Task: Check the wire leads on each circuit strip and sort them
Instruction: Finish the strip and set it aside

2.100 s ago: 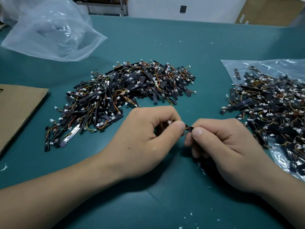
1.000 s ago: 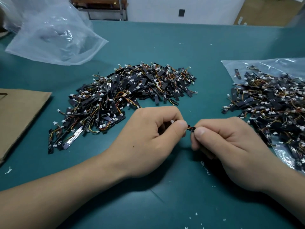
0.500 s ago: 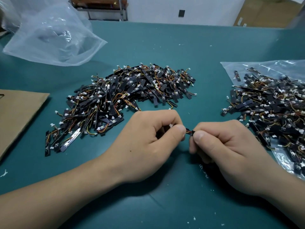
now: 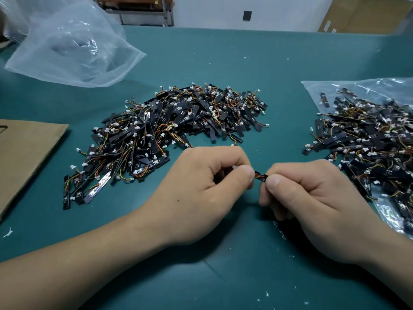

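Note:
Between my two hands I hold one black circuit strip [image 4: 261, 176] with red and orange wire leads. My left hand [image 4: 201, 191] pinches the lead end, and a white connector shows at its fingertips. My right hand [image 4: 306, 198] pinches the strip's other end, most of which is hidden in the fist. A large heap of black strips with coloured leads [image 4: 174, 128] lies on the green mat beyond my left hand. A second heap of strips [image 4: 371, 144] lies to the right on a clear plastic bag [image 4: 357, 88].
A crumpled clear plastic bag [image 4: 73, 48] lies at the far left. A sheet of brown cardboard [image 4: 24, 151] covers the left edge of the green mat [image 4: 223, 63]. Small white scraps dot the mat near me. A wall and cartons stand behind the table.
Both hands stay together on the same strip. A little more of the strip and its leads shows between the thumbs now. The piles have not moved.

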`<state>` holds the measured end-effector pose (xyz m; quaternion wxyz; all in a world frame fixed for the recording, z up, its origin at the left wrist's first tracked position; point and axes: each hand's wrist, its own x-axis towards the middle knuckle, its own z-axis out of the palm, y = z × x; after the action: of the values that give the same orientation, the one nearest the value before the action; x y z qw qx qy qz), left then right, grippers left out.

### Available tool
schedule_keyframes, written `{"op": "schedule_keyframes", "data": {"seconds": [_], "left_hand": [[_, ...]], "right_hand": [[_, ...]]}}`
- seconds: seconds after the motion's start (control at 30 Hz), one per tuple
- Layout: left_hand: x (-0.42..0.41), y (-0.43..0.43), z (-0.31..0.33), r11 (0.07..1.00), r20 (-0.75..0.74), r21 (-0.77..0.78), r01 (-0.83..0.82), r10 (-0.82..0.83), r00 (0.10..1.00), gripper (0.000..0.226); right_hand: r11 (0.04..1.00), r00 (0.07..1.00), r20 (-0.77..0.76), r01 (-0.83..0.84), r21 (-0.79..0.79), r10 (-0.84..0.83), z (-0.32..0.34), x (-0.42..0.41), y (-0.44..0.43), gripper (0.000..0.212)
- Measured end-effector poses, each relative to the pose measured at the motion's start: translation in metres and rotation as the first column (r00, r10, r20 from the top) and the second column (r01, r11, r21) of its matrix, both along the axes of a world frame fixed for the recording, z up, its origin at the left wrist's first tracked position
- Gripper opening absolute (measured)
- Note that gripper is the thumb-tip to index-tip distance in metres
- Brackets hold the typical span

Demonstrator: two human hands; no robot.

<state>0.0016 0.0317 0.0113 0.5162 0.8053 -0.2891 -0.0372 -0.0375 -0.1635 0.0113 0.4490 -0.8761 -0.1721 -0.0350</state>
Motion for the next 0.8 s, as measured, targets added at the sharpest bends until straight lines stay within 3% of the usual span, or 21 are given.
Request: {"op": "schedule_keyframes", "data": {"seconds": [0.8], "left_hand": [[-0.0009,-0.0005,-0.0001,0.999,0.026,-0.017,-0.043,0.043,0.999,0.023]], "right_hand": [[0.999,1.0,-0.002,0.022,0.028,-0.022,-0.0007,0.0002,0.0011,0.033]]}}
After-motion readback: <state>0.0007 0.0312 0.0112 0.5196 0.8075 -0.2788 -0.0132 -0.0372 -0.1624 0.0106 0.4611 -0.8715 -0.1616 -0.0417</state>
